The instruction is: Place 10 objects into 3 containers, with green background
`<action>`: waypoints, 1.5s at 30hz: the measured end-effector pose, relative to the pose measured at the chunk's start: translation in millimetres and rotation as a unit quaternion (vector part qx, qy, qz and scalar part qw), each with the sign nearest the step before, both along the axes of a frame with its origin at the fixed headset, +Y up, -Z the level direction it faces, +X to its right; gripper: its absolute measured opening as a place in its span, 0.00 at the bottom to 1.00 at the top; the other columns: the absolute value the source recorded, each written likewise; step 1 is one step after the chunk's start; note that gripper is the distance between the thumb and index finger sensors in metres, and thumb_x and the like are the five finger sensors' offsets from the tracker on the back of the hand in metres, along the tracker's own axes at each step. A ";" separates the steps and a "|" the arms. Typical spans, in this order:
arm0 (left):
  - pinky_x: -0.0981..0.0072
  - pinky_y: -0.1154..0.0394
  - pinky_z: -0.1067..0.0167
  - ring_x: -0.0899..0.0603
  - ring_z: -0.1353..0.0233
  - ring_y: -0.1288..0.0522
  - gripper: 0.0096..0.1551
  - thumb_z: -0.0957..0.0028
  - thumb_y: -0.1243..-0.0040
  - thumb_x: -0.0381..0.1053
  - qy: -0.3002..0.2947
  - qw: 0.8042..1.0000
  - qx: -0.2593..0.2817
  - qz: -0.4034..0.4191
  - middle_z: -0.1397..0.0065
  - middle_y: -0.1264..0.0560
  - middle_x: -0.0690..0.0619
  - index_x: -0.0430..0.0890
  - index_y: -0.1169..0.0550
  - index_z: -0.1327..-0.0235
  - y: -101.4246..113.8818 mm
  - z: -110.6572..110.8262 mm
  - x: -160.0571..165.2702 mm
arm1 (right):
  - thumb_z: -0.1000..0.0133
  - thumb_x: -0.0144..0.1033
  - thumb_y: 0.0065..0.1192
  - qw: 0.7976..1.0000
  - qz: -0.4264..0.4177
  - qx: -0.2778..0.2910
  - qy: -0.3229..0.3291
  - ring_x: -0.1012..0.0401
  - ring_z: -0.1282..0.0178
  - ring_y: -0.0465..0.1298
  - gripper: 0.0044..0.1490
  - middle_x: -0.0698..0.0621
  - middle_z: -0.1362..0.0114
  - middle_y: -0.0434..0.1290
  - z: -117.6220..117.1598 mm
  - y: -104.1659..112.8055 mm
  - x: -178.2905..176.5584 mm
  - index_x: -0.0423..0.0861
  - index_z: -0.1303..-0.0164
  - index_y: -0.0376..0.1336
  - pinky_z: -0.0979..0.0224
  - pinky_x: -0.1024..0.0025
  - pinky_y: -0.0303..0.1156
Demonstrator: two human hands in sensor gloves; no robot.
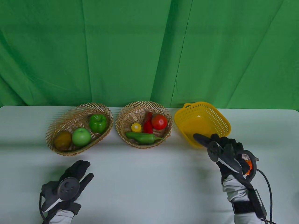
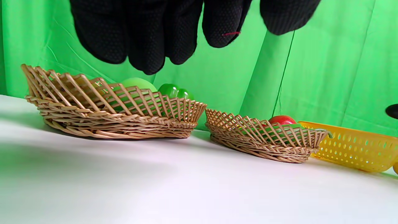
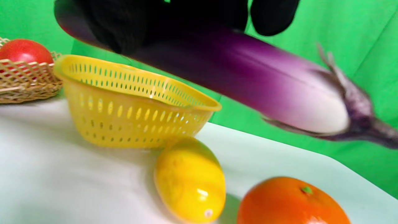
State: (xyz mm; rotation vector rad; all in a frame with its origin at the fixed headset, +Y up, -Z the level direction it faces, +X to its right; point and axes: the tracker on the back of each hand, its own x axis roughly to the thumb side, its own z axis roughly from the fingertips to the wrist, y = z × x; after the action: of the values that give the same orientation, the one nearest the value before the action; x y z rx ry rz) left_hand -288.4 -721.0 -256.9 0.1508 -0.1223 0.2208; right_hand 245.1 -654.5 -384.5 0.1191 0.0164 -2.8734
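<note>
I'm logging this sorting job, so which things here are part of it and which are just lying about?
Part of the job: eggplant held by right hand, lemon, orange, yellow basket, two wicker baskets with produce.
Just there: green backdrop, table.

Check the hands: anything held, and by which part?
Right hand grips the eggplant near its dark blossom end, stem end free. Left hand holds nothing.

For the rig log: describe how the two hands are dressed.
Both the left hand and the right hand wear black textured gloves over light grey sleeves, each with a dark round tracker strapped on its back. A black cable trails from the right wrist.
</note>
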 end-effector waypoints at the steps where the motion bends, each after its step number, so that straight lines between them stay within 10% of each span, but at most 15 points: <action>1: 0.42 0.26 0.36 0.35 0.25 0.24 0.36 0.40 0.52 0.67 0.001 1.000 0.000 0.000 0.20 0.28 0.42 0.54 0.33 0.20 -0.2 -0.1 0.0 | 0.40 0.43 0.63 1.000 0.002 -0.005 -0.005 0.43 0.18 0.60 0.46 0.46 0.15 0.60 -7.8 0.5 -1.2 0.58 0.15 0.45 0.17 0.38 0.56; 21: 0.42 0.26 0.36 0.35 0.25 0.24 0.36 0.40 0.51 0.67 0.019 0.999 -0.016 -0.020 0.20 0.28 0.42 0.54 0.33 0.20 -4.4 -2.0 -5.1 | 0.40 0.41 0.63 0.996 0.055 -0.043 -0.059 0.44 0.13 0.56 0.45 0.50 0.12 0.56 -108.8 -31.4 -44.3 0.63 0.16 0.44 0.15 0.33 0.49; 45: 0.42 0.26 0.36 0.35 0.25 0.24 0.36 0.41 0.51 0.67 0.010 1.000 -0.001 -0.019 0.20 0.28 0.42 0.54 0.33 0.20 1.8 -1.5 -1.5 | 0.39 0.56 0.52 0.997 -0.077 0.008 -0.010 0.40 0.14 0.57 0.43 0.44 0.11 0.56 -39.6 9.9 2.2 0.59 0.14 0.47 0.16 0.33 0.52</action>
State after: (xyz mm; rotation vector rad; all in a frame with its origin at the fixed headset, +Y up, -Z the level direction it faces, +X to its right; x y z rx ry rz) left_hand -289.9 -719.3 -258.3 0.1478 -0.1052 0.1819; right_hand 247.3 -644.6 -424.1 0.1599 0.0272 -3.0260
